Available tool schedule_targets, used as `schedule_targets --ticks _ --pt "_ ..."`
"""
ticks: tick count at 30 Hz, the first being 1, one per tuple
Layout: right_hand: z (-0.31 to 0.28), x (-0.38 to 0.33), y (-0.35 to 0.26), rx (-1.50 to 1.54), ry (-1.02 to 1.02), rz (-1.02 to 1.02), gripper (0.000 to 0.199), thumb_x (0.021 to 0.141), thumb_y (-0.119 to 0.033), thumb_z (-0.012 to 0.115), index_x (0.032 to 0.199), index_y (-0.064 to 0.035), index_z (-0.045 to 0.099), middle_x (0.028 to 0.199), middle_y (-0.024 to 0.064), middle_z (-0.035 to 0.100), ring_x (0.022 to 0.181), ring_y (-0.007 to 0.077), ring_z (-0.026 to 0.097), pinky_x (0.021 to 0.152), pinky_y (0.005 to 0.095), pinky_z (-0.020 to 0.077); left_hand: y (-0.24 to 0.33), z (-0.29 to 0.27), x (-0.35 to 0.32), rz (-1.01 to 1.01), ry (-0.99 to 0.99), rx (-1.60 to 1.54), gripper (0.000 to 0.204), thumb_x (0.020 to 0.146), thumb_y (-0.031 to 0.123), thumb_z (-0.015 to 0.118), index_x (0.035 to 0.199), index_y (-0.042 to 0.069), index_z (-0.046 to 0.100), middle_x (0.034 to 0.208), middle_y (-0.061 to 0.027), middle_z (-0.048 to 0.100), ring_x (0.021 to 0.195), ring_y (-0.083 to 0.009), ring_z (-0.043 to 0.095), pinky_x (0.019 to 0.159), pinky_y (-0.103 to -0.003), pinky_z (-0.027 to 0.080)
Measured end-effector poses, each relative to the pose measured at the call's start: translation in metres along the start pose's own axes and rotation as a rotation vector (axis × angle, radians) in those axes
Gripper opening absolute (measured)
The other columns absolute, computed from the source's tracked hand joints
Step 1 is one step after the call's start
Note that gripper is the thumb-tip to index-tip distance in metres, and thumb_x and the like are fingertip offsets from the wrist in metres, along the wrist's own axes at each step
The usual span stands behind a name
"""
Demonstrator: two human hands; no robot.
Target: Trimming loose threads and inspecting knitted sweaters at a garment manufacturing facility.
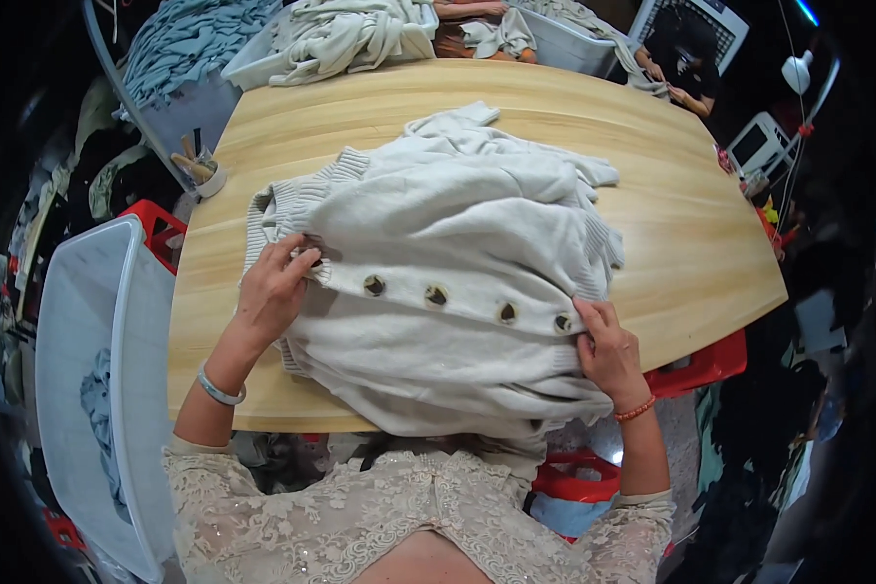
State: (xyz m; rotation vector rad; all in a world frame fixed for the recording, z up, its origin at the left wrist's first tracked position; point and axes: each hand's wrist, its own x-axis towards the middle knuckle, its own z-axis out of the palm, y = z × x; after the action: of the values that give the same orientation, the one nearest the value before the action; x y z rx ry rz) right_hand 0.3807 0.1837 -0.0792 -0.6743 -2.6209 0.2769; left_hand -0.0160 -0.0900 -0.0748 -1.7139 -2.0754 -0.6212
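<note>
A cream knit cardigan (438, 234) lies spread across the wooden table, its front edge hanging over the near side. Several dark round buttons run in a row along its button band (472, 300), from one hand to the other. My left hand (274, 287) pinches the band's left end near the ribbed neckline, close to a button. At the band's right end, my right hand (605, 348) grips the ribbed hem beside the last button, thumb and fingers closed on the knit. One sleeve lies folded over the upper part of the cardigan.
The pale wooden table (691, 204) carries a small cup of tools (204, 175) at its left edge. A white bin (127, 389) stands at left. Bins of garments (346, 39) line the far side, where people are at work. Red stools (706, 365) stand by the table.
</note>
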Motion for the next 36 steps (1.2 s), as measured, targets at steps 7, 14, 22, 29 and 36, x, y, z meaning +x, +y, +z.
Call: schedule_targets --ticks 7,14,22,29,36 --pt "-0.046 0.095 0.029 0.096 -0.227 0.167 0.028 0.089 -0.007 0.059 0.116 -0.0048 0.063 0.079 0.0162 0.066 0.059 0.0238 0.066 0.058 0.0348 0.0529 -0.049 -0.015 0.071 -0.633 -0.175 -1.052 0.031 0.095 0.005 0.043 0.120 0.000 0.060 0.089 -0.0052 0.067 0.065 -0.0126 0.067 0.061 -0.027 0.059" --pt "-0.085 0.287 0.028 -0.157 0.730 -0.226 0.028 0.091 -0.006 0.052 0.118 -0.0096 0.061 0.110 0.0156 0.061 0.096 0.0336 0.063 0.078 0.0418 0.0519 -0.142 -0.012 0.186 -0.502 0.433 -1.109 0.028 0.101 0.003 0.040 0.123 -0.006 0.056 0.111 -0.0140 0.066 0.096 -0.0223 0.070 0.091 -0.031 0.058" --pt "-0.046 0.138 0.029 -0.012 0.074 -0.139 0.034 0.074 -0.002 0.069 0.106 -0.0112 0.063 0.097 0.0086 0.061 0.079 0.0279 0.067 0.069 0.0373 0.0551 -0.070 -0.031 0.039 -0.063 0.035 -0.326 0.053 0.073 -0.023 0.052 0.118 0.002 0.062 0.124 -0.0152 0.065 0.121 -0.0292 0.060 0.101 -0.035 0.047" --pt "0.005 0.040 0.029 0.207 0.117 0.352 0.024 0.086 -0.012 0.069 0.108 -0.0045 0.064 0.100 0.0125 0.064 0.072 0.0235 0.067 0.067 0.0335 0.0539 -0.008 -0.007 -0.013 -0.281 0.102 -0.232 0.047 0.082 -0.006 0.061 0.129 0.001 0.057 0.129 -0.0155 0.060 0.119 -0.0300 0.058 0.100 -0.036 0.046" --pt "0.039 0.040 0.014 0.346 0.096 0.244 0.041 0.085 -0.019 0.074 0.121 -0.0033 0.062 0.113 0.0117 0.066 0.097 0.0201 0.064 0.078 0.0307 0.0522 -0.020 -0.014 -0.072 -0.638 -0.148 -0.548 0.047 0.083 0.001 0.068 0.128 0.001 0.058 0.106 -0.0060 0.065 0.089 -0.0128 0.058 0.080 -0.026 0.047"
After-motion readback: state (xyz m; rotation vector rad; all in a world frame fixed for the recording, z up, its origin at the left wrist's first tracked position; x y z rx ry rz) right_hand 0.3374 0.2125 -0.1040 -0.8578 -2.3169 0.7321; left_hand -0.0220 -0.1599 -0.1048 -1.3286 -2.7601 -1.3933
